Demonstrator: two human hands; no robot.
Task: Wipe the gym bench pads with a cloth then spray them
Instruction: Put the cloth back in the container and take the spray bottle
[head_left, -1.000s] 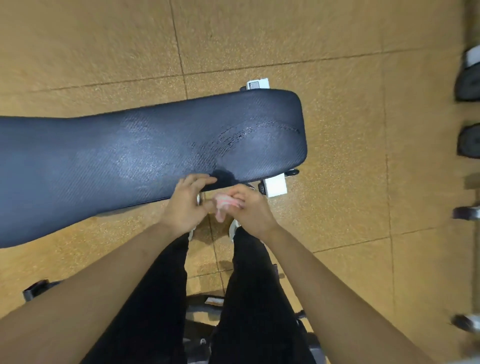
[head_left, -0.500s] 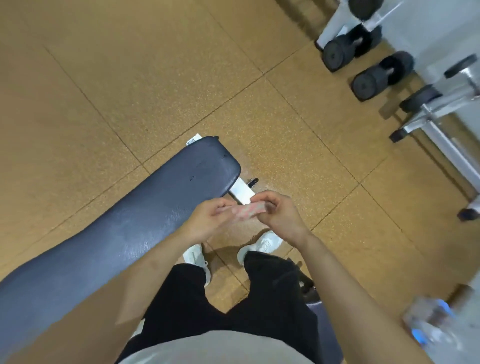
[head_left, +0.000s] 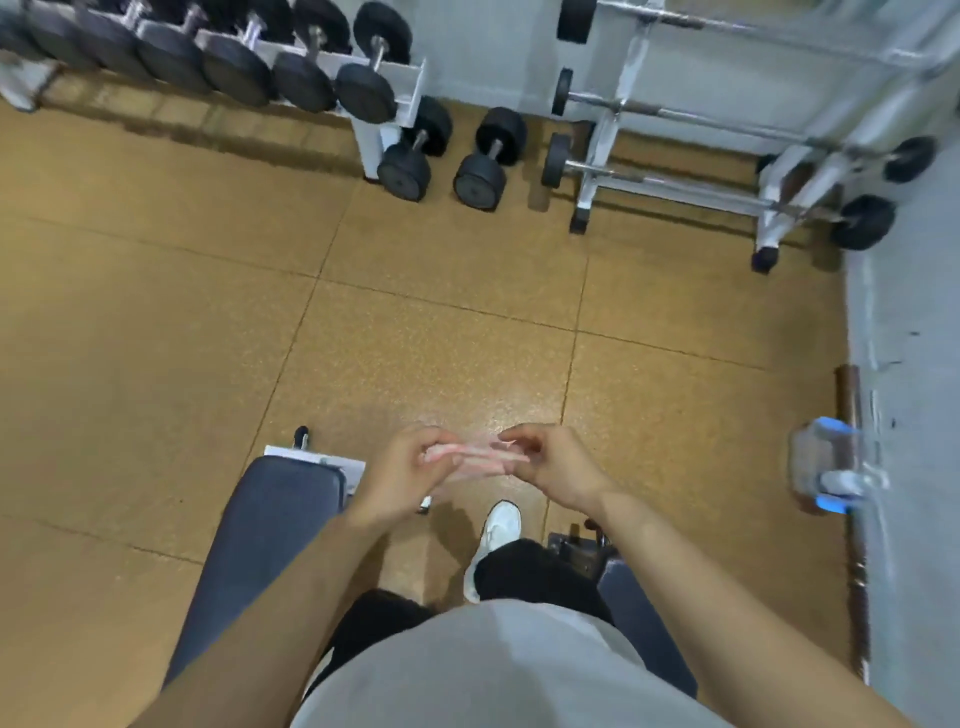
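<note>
Left hand (head_left: 402, 470) and right hand (head_left: 553, 467) both pinch what looks like a pink cloth (head_left: 480, 457), stretched between them beside the bench (head_left: 260, 540).

The pink cloth (head_left: 475, 457) is motion-blurred, its ends hidden inside the fingers of the left hand (head_left: 402, 475) and right hand (head_left: 553, 467). The bench pad (head_left: 260, 540) at lower left is partly covered by the left forearm. At the right edge, a clear bottle (head_left: 826, 467) is smeared beyond reading. The dumbbell rack (head_left: 208, 57) is cut off by the top edge.
</note>
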